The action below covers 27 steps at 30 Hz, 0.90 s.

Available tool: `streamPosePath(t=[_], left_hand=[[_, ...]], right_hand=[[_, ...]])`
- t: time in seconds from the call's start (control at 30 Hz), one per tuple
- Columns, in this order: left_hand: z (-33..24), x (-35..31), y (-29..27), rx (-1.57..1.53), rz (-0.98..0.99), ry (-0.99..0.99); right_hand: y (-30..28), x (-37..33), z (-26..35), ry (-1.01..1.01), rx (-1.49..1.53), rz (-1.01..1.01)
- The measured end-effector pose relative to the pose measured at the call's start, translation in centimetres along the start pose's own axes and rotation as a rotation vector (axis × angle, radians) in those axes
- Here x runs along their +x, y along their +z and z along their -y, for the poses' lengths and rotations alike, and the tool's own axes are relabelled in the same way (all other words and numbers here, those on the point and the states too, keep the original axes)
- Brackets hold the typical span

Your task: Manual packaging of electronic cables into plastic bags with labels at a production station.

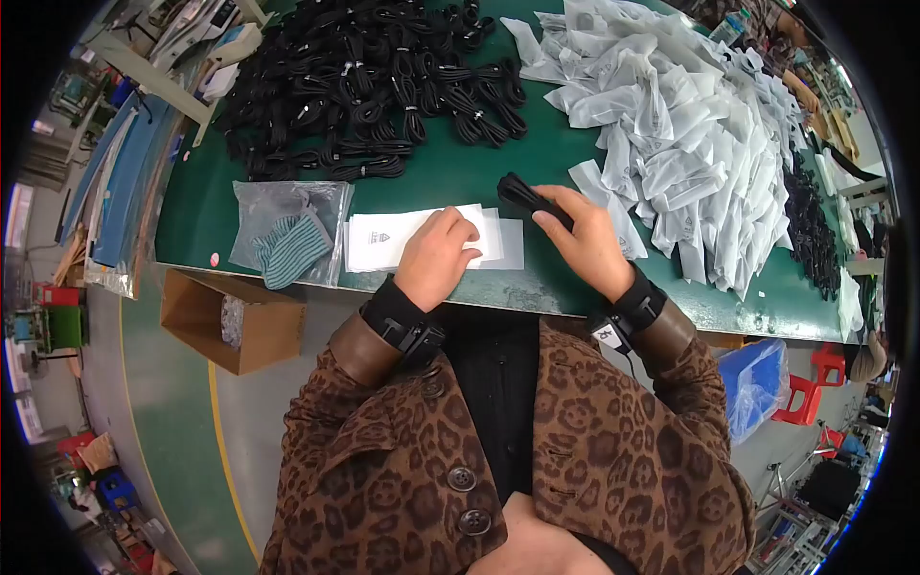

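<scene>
A stack of flat white plastic bags [383,244] lies near the table's front edge, with small dark printing on the top one. Curled over its right part is my left hand [436,259], its bent fingers and thumb closed on the top bag. To the right, my right hand [592,240] grips a folded black cable bundle [525,195] between thumb and fingers, just above the table. The bundle points up and left, apart from the bags. My right palm hides its lower end.
Many bundled black cables [350,86] are heaped at the far left of the green table [561,158]. Filled white bags [680,134] pile up at right. A clear bag with striped cloth [292,244] lies at left. Below stands an open cardboard box [235,321].
</scene>
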<state>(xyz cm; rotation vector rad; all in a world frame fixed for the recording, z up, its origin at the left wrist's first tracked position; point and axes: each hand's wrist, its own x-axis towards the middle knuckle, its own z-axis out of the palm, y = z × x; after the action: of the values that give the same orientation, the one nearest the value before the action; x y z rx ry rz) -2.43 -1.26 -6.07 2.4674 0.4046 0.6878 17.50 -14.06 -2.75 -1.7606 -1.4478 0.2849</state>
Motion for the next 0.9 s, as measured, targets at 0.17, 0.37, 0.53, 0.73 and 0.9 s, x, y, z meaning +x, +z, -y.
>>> streamPosePath(t=[0.17,0.37,0.53,0.73,0.9], left_hand=[[1.1,-0.4,1.1,-0.022,-0.016,-0.08],[0.8,-0.5,0.9,-0.227,-0.119,-0.262],[-0.3,-0.2,0.5,-0.34,-0.151,-0.338],[-0.3,-0.2,0.1,-0.066,-0.077,-0.14],[0.1,-0.6,0.3,-0.181,-0.03,-0.288]], right_hand=[[0.3,-1.6,0.5,0.014,0.001,0.046],[0.8,-2.2,0.8,-0.101,-0.024,0.04],[0.8,-2.2,0.3,-0.257,-0.097,0.08],[0.9,-2.1,0.2,-0.302,-0.185,0.027],[1.6,-2.0,0.4,-0.286,-0.137,0.027]])
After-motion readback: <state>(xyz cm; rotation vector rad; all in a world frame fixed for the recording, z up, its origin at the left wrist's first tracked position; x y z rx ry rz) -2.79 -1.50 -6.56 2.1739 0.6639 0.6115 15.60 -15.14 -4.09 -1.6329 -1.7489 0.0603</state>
